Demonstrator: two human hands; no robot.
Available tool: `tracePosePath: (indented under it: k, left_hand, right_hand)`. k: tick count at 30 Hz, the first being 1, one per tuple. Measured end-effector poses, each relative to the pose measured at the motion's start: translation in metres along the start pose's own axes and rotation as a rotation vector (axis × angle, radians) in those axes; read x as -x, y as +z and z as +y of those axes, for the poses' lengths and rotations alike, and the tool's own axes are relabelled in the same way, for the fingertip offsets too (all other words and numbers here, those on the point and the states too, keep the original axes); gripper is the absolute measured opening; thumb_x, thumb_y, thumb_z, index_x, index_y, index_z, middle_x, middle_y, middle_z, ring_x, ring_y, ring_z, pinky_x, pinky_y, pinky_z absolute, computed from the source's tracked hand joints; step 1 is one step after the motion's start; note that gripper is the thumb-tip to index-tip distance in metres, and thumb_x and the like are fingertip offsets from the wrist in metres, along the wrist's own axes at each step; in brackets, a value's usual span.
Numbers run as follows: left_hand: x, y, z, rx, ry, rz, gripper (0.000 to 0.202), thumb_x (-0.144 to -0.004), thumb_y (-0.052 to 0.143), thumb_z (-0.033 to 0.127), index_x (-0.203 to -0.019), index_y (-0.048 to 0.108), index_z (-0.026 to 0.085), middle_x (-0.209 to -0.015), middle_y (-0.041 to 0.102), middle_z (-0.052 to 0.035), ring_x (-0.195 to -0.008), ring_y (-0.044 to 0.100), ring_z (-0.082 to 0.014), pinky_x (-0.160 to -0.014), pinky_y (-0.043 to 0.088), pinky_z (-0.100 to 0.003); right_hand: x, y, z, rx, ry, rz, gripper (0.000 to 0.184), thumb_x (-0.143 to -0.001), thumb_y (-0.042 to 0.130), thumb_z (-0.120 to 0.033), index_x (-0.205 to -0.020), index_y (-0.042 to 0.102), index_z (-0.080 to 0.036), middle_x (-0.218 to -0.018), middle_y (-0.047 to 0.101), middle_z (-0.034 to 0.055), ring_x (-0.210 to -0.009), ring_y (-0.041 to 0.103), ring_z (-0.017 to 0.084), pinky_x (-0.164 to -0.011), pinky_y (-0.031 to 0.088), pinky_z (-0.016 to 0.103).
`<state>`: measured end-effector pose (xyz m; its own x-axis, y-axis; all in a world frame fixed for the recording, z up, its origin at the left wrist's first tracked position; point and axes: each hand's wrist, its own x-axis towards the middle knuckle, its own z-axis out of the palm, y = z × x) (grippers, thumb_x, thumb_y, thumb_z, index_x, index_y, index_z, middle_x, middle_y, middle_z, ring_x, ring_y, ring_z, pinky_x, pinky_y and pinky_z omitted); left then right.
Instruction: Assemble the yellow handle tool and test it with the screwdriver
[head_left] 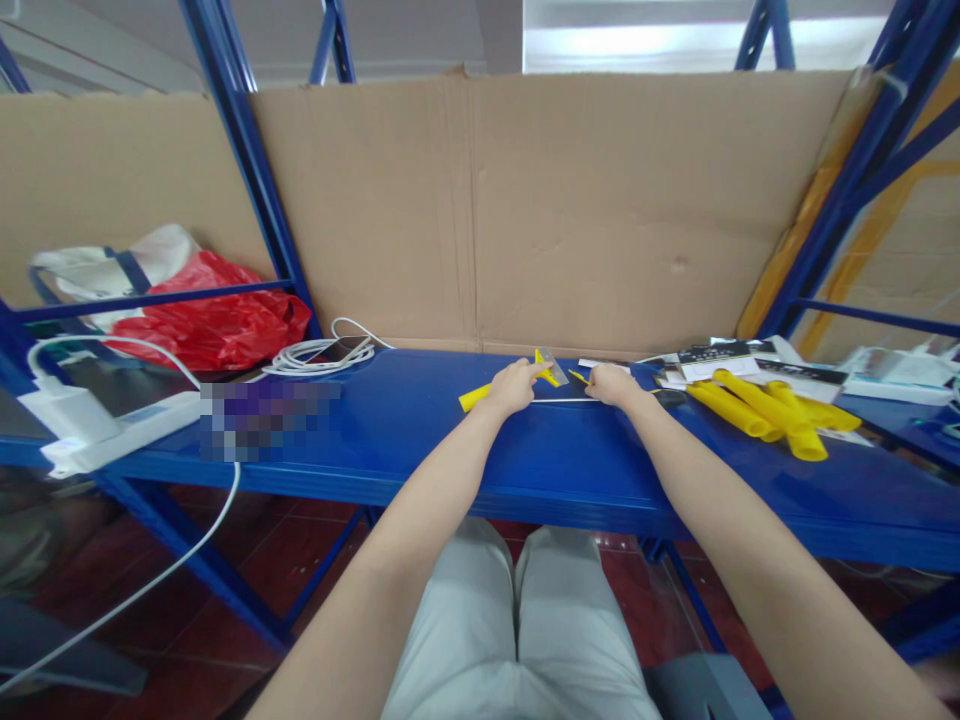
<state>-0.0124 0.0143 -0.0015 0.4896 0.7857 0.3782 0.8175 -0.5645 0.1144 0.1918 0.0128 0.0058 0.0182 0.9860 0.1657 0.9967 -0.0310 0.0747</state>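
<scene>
On the blue shelf top, my left hand [513, 388] is closed round the yellow handle [474, 398] of what looks like a scraper. Its yellow head with a flat greyish blade [553, 368] sticks out past my fingers, toward the right. My right hand [611, 385] is closed a short way to the right of the blade. By its fingertips shows a small yellow pointed piece [578, 377]; my fingers hide how it is held. A thin flat thing with a white edge [564, 400] lies between the hands, partly covered.
Several yellow tubes [772, 410] lie at the right beside black-and-white printed cards [720, 360]. A coiled white cable [319, 355], a red plastic bag [217, 315] and a white power strip [142, 430] are at the left. A cardboard wall [570, 210] closes off the back.
</scene>
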Motion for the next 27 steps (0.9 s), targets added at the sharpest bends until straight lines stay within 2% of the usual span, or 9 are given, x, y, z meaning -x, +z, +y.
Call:
tracePosePath:
  k: [5,9,14,17,19,24,27]
  left_hand:
    - [0.001,-0.001,0.0,0.004,0.01,-0.007,0.052,-0.094,0.045,0.015,-0.142,0.048,0.034,-0.118,0.059,-0.0069,-0.109,0.06,-0.0203,-0.093,0.046,-0.029]
    - [0.001,-0.002,0.001,0.012,0.009,-0.008,0.051,-0.094,0.044,0.015,-0.143,0.048,0.032,-0.119,0.059,-0.0077,-0.109,0.06,-0.0207,-0.093,0.046,-0.029]
    - [0.002,-0.003,0.002,0.024,0.003,-0.008,0.052,-0.094,0.044,0.014,-0.144,0.046,0.031,-0.122,0.059,-0.0078,-0.112,0.059,-0.0218,-0.094,0.046,-0.031]
    - [0.002,-0.003,0.003,0.026,-0.005,-0.011,0.053,-0.094,0.045,0.015,-0.144,0.044,0.032,-0.121,0.06,-0.0076,-0.113,0.059,-0.0221,-0.094,0.046,-0.031]
    - [0.002,-0.002,0.003,0.028,-0.007,-0.01,0.053,-0.094,0.046,0.015,-0.145,0.044,0.033,-0.121,0.06,-0.0073,-0.113,0.059,-0.0219,-0.094,0.046,-0.031]
    - [0.002,-0.002,0.002,0.039,-0.005,0.006,0.054,-0.094,0.046,0.015,-0.145,0.044,0.032,-0.124,0.06,-0.0078,-0.114,0.059,-0.0223,-0.095,0.046,-0.031]
    - [0.002,-0.002,0.002,0.042,-0.001,0.009,0.054,-0.093,0.047,0.015,-0.145,0.044,0.03,-0.125,0.06,-0.0086,-0.114,0.059,-0.0226,-0.096,0.046,-0.032]
  right_hand:
    - [-0.001,0.003,0.005,-0.049,0.049,0.006,0.021,-0.08,0.058,-0.014,-0.093,0.075,-0.011,-0.097,0.072,0.0185,-0.098,0.067,0.027,-0.075,0.048,0.027]
    - [-0.004,0.006,0.015,-0.192,0.088,0.078,0.02,-0.079,0.059,-0.013,-0.089,0.076,-0.014,-0.092,0.073,0.0142,-0.092,0.068,0.025,-0.072,0.047,0.025]
    - [-0.009,0.002,0.031,-0.523,0.21,0.294,0.018,-0.081,0.061,-0.021,-0.088,0.074,-0.012,-0.084,0.072,0.0113,-0.083,0.067,0.023,-0.072,0.048,0.026]
    - [-0.01,-0.002,0.034,-0.74,0.34,0.456,0.014,-0.083,0.06,-0.021,-0.086,0.069,-0.012,-0.082,0.071,0.0104,-0.077,0.066,0.02,-0.069,0.049,0.026]
    - [-0.008,-0.004,0.032,-0.891,0.425,0.512,0.011,-0.086,0.057,-0.02,-0.086,0.066,-0.013,-0.077,0.069,0.0089,-0.067,0.065,0.018,-0.064,0.05,0.026]
    - [0.002,-0.014,0.023,-1.396,0.621,0.477,0.014,-0.094,0.046,-0.018,-0.103,0.057,-0.015,-0.059,0.056,-0.0007,-0.044,0.055,0.013,-0.046,0.045,0.023]
    - [0.005,-0.02,0.023,-1.659,0.669,0.357,0.015,-0.092,0.046,-0.011,-0.101,0.057,-0.015,-0.057,0.055,-0.002,-0.042,0.053,0.01,-0.046,0.046,0.021]
